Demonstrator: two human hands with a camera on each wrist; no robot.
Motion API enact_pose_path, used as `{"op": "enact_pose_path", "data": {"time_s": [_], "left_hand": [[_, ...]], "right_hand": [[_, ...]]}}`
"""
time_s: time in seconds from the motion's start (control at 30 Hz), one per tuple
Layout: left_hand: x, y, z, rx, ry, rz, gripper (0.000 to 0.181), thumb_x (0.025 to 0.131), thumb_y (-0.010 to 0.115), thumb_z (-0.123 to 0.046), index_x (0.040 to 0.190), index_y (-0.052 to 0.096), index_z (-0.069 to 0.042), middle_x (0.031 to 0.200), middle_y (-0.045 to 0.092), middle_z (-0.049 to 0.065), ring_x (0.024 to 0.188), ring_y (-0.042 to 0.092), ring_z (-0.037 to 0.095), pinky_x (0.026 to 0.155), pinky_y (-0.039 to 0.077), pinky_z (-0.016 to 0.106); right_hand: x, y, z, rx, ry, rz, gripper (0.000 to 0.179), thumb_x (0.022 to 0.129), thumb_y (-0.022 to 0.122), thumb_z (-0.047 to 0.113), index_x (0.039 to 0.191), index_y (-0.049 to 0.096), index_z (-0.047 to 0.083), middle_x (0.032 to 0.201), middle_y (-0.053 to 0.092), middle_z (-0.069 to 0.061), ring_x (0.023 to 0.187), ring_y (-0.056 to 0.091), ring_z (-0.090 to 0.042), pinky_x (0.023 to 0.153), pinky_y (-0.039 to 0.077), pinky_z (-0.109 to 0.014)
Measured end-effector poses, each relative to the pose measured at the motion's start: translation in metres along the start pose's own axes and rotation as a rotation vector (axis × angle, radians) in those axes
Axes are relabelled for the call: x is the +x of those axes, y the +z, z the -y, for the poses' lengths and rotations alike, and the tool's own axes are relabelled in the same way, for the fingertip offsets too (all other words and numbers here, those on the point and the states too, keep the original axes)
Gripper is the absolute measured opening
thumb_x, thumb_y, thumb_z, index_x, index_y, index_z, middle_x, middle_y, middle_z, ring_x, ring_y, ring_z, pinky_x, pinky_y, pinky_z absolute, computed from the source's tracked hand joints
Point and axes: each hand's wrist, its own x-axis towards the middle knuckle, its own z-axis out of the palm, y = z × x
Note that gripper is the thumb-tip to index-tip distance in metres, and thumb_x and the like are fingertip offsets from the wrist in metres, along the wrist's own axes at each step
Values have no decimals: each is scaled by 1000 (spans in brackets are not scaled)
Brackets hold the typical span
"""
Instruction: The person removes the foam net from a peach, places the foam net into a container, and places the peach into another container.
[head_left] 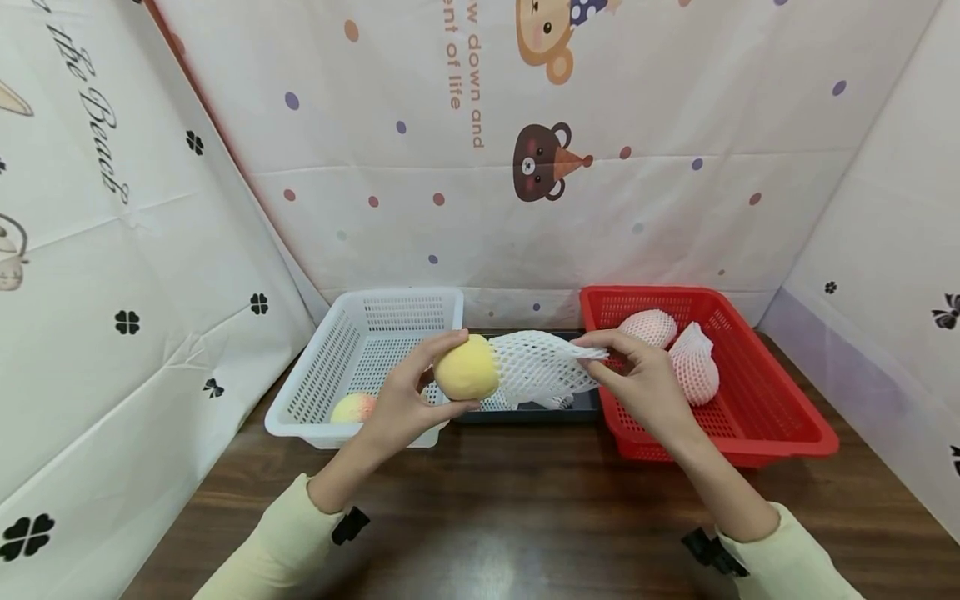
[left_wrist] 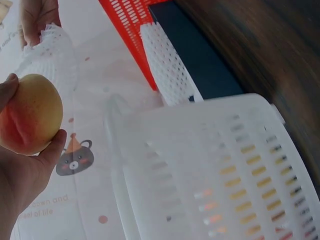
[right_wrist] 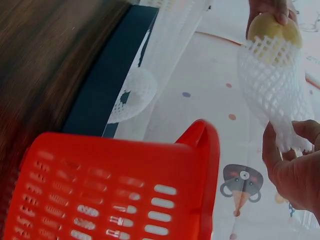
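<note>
A yellow peach (head_left: pixel 467 368), red on the side seen in the left wrist view, is gripped between the thumb and fingers of my left hand (head_left: pixel 405 396). A white foam net sleeve (head_left: pixel 542 363) stretches rightward from it, its mouth against the right side of the fruit. My right hand (head_left: pixel 647 379) pinches the gathered far end of this sleeve (right_wrist: pixel 272 85). Both hands are raised above the table between the two baskets. In the right wrist view, the sleeve's mesh covers part of the peach (right_wrist: pixel 276 29).
At left stands a white basket (head_left: pixel 307 425) with a yellow-red peach (head_left: pixel 352 407) inside. A red basket (head_left: pixel 795 433) at right contains peaches in foam nets (head_left: pixel 693 367). Between them, a dark tray (head_left: pixel 487 417) holds white foam nets. Printed cloth (head_left: pixel 450 225) hangs behind.
</note>
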Motion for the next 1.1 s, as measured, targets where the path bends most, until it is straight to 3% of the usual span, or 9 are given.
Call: {"op": "enact_pose_path", "data": {"time_s": [0.17,0.37,0.47,0.6,0.8,1.1], "left_hand": [[-3,-10,3,38,-41,-2,86,67,92,3,144,55,-14,145,53,4,130,53,22,96,56,34],[-8,-22,8,55,-84,-17,86,66,93,4,142,57,-15,144,54,4,128,54,22,97,55,31],[-10,-27,11,72,-96,-28,85,65,93,6,140,59,-15,141,56,4,126,55,22,96,55,28],[-10,-34,16,132,-99,-40,85,64,94,4,139,59,-14,139,57,4,122,56,21,91,56,24],[-8,-40,23,229,-116,-40,80,67,95,-5,138,60,-15,137,59,4,118,57,20,82,58,27],[0,-56,36,309,-199,-51,78,69,95,-8,138,59,-12,133,60,7,107,56,20,72,55,29]], "right_hand": [[2,2,-5,-91,-108,-55,36,84,80,0,116,74,14,116,69,-7,98,63,-20,76,58,-19],[5,11,-15,-243,-252,-126,39,77,84,-6,110,76,14,109,70,-6,92,64,-18,79,50,-9],[6,16,-18,-284,-297,-134,38,77,83,-9,107,76,13,107,68,-6,87,63,-17,75,56,-17],[9,22,-19,-310,-346,-127,37,75,82,-12,103,76,11,106,67,-8,87,61,-19,72,62,-38],[19,33,-21,-355,-369,-108,34,74,82,-12,101,76,9,106,66,-11,97,59,-25,77,61,-43],[39,50,-21,-473,-329,-125,26,81,78,-2,103,76,12,104,66,-9,92,54,-27,66,55,-38]]}}
